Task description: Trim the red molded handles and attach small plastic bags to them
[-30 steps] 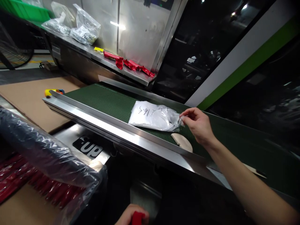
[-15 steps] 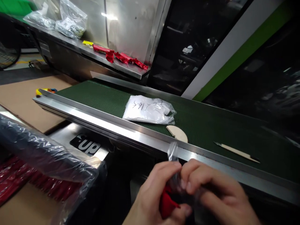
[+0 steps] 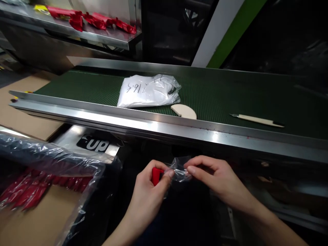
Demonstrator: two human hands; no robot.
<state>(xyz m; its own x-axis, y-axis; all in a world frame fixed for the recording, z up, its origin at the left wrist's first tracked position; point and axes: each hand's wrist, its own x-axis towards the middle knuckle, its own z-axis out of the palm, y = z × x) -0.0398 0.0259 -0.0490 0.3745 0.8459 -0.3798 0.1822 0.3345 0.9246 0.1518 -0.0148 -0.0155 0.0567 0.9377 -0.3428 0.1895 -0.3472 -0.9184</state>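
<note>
Small red part (image 3: pixel 156 175) sits in the left hand (image 3: pixel 148 191), low in front of the conveyor's steel rail (image 3: pixel 164 123), w/ a small clear bag (image 3: pixel 179 169) right against it. Left fingers are pinched on the part and the near edge of the bag; right hand (image 3: pixel 217 177) has thumb and forefinger pressed together on the bag's other edge, so the plastic is stretched between both hands. Part looks to be at the bag's mouth, not inside yet. Can't tell how far the mouth is open, plastic too crumpled and see-through. So my read: bagging of this piece is just under way; pushing it in and closing up are left.

Behind, on the green belt (image 3: pixel 230 95), lies a flat white packet of bags (image 3: pixel 148 90) w/ handwriting on it, a pale half-round piece (image 3: pixel 183 111) just beside it, and a thin pale stick w/ a dark tip (image 3: pixel 257 120) well apart to the right.

Down left, a cardboard box lined w/ plastic sheet (image 3: pixel 51 164) holds a heap of red pieces (image 3: pixel 23 193), apparently wrapped ones, so a fair batch seems done. More red parts (image 3: pixel 89 18) wait on the steel shelf (image 3: pixel 77 34) at the back, loose, approx. a handful.
</note>
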